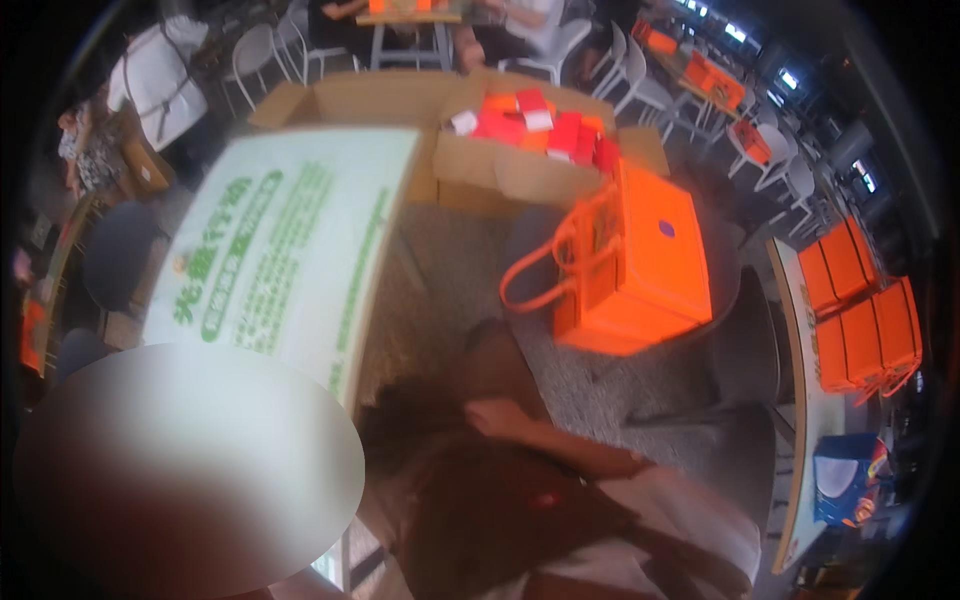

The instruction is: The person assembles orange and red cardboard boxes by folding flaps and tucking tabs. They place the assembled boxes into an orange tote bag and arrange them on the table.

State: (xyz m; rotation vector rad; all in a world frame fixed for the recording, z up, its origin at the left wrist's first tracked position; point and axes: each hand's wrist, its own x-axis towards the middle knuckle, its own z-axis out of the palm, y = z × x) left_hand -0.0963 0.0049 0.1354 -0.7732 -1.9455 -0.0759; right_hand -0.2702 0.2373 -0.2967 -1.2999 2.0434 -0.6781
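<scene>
Orange gift box (640, 265) with looped orange handles sits on a dark round stool or seat, right of centre in the head view, tilted so that its broad lid faces up and to the right. A small dark round sticker marks the lid. The handles hang off the box's left side, over the grey carpet (450, 250).

Hand (492, 415): one blurred hand shows below the box, near the middle of the frame, at the end of a bare forearm that runs in from the lower right. It is apart from the box, below its lower left corner, not touching it. Which hand it is cannot be told with certainty; fingers too blurred to say whether spread or closed. No second hand can be made out.

Surroundings: open cardboard carton (500, 165) behind the box, holding red and orange packets (545, 125). Left of it, a large flat white carton (290, 240) with green print, lying at a slant. More orange boxes (865, 320) stacked on a desk (800, 400) at the right edge. White chairs (270, 50) and seated persons at the far top.
</scene>
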